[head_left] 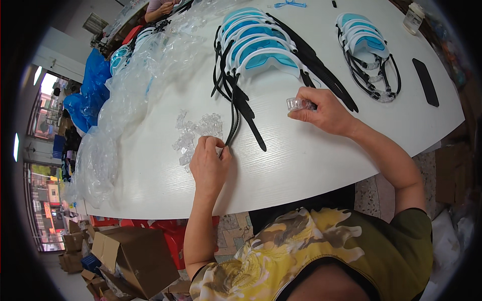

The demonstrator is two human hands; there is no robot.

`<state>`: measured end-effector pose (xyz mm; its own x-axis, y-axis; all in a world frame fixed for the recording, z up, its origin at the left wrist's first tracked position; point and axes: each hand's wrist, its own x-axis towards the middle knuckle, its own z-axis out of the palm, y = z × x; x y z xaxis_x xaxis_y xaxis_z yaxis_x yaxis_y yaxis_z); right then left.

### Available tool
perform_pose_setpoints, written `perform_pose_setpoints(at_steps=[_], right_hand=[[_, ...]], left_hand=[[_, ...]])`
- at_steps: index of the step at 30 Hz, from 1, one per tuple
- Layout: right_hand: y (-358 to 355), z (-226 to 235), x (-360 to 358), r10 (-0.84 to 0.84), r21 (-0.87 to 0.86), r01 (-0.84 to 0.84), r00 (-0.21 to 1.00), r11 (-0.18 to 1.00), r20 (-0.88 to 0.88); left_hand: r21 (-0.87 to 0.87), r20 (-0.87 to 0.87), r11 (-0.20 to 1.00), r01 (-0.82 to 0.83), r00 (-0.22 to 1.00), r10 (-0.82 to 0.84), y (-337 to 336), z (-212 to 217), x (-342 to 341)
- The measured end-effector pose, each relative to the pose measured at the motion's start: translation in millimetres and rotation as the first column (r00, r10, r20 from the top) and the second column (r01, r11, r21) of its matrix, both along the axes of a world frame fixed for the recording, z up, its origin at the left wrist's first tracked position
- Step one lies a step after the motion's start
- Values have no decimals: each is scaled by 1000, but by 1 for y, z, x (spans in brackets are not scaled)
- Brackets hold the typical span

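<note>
A row of swim goggles (271, 57) with white frames and blue lenses lies in front of me, their black straps (246, 108) hanging toward me and to the right. My left hand (208, 163) is closed, its thumb and fingers pinching the end of one black strap. Just beyond it sits a pile of clear plastic buckles (198, 130). My right hand (324, 113) grips a clear plastic buckle (300, 104) in front of the nearest goggles. Something dark, perhaps a strap end, shows between its fingers; the rest is hidden by the hand.
Farther right are a smaller stack of goggles (364, 37), a loose black strap piece (425, 83) and a jar (413, 18). Clear plastic bags (135, 85) cover the table's left side. A person's hand (163, 9) shows at the far edge. Cardboard boxes (138, 258) stand below left.
</note>
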<state>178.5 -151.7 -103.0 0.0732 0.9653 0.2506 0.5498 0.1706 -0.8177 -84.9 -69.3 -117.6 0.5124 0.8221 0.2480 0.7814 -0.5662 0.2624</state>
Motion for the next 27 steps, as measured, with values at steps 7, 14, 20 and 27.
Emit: perform_pose_setpoints(at_steps=[7,14,20,27], right_hand=[[-1,-7,10,-23,-3,23,1000,1000,-9],[1,-11,16,-67,-53,63,995,997,-78],[2,-11,13,-33,-17,33,998,999,-54],[0,-11,13,-13,-11,13,999,1000,-52]], left_hand=[[-129,90,987,100,992,-89,-2,8,0],[-316,147,936,154,983,-113,8,23,-4],[81,-174,996,23,985,-9,8,12,15],[258,-309,959,119,951,-35,12,7,11]])
